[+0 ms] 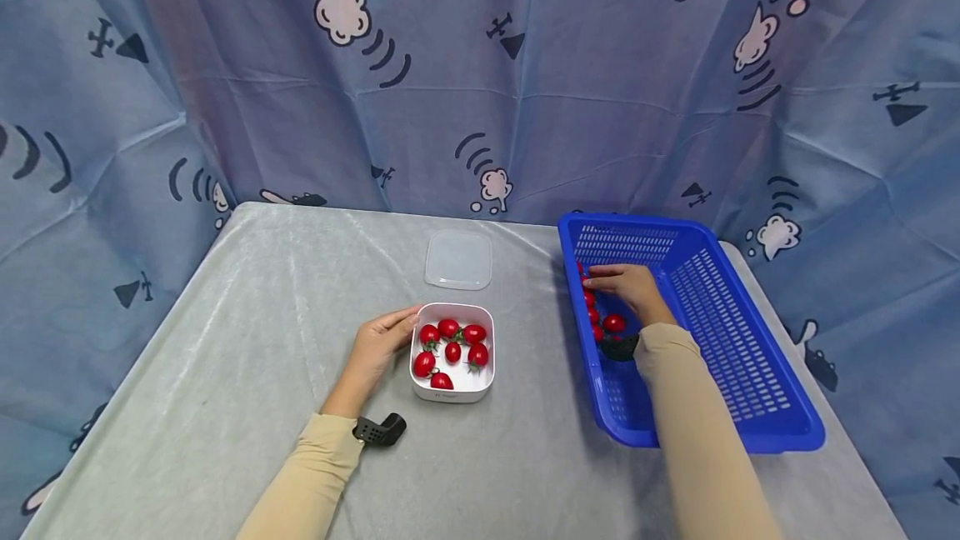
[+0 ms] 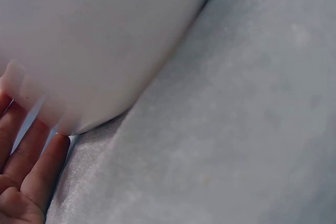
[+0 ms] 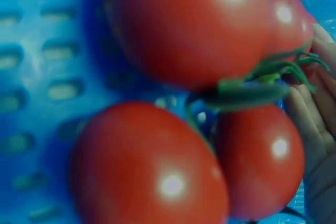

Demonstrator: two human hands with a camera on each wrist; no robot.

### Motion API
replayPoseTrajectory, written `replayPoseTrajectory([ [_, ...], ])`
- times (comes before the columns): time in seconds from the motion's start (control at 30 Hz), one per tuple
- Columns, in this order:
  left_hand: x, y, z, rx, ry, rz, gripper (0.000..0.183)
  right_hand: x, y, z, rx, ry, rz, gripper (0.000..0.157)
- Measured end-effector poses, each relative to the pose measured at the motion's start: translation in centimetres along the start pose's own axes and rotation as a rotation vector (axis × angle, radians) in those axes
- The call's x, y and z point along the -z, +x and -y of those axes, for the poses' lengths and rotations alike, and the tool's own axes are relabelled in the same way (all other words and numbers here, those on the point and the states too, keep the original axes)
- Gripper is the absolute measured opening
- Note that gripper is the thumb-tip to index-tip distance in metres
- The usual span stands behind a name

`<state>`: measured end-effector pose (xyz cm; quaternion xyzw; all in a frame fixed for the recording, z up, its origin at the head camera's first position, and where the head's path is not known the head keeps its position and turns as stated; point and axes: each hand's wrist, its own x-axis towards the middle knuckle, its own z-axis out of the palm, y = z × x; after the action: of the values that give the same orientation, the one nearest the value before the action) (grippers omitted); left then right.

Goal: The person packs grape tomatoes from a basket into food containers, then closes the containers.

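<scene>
Grey counter (image 1: 225,340): left hand (image 1: 380,346), fingers extended, is touching white tub (image 1: 467,395); right hand (image 1: 630,286), closure indeterminate, is adjoining cherry tomatoes (image 1: 614,323), presumably slippery, bruisable, best held mid-body.

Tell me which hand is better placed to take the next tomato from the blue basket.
Right, most likely: the right hand is inside the blue basket, right at the tomatoes, while the left hand is outside, touching the white container.
</scene>
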<state>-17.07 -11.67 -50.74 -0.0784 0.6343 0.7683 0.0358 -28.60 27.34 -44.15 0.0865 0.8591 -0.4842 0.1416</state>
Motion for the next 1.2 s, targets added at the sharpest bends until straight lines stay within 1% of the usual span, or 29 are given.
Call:
replayPoseTrajectory([
  [0.1,0.0,0.0,0.0,0.001,0.002,0.003,0.036,-0.1,0.1,0.0,0.013,0.013,0.025,0.054],
  [0.3,0.1,0.1,0.1,0.007,0.005,0.005,0.037,-0.3,0.3,0.1,0.033,0.015,0.047,0.049],
  [0.43,0.1,0.1,0.1,0.010,0.011,0.006,0.038,-0.3,0.4,0.4,0.026,0.027,0.021,0.050],
  [0.57,0.1,0.1,0.1,0.010,0.007,0.003,0.037,-0.1,0.5,0.8,0.034,0.092,-0.013,0.054],
  [0.67,0.1,0.1,0.0,0.007,0.010,0.004,0.037,0.2,0.3,1.3,0.049,0.132,-0.030,0.055],
  [0.77,0.0,0.0,-0.1,0.010,0.008,0.007,0.036,0.5,-0.1,2.0,0.061,0.132,-0.042,0.056],
  [0.83,0.0,0.0,-0.1,0.010,0.000,0.009,0.036,0.7,-0.5,2.6,0.064,0.113,-0.056,0.057],
  [0.93,0.0,-0.1,-0.2,0.008,-0.007,0.011,0.036,1.0,-1.0,3.3,0.072,0.122,-0.065,0.058],
  [1.07,0.0,-0.2,-0.3,0.004,-0.016,0.013,0.036,1.2,-1.7,4.4,0.073,0.201,-0.063,0.061],
  [1.2,0.0,-0.2,-0.3,-0.002,-0.018,0.011,0.035,1.3,-2.4,5.5,0.071,0.230,-0.055,0.065],
])
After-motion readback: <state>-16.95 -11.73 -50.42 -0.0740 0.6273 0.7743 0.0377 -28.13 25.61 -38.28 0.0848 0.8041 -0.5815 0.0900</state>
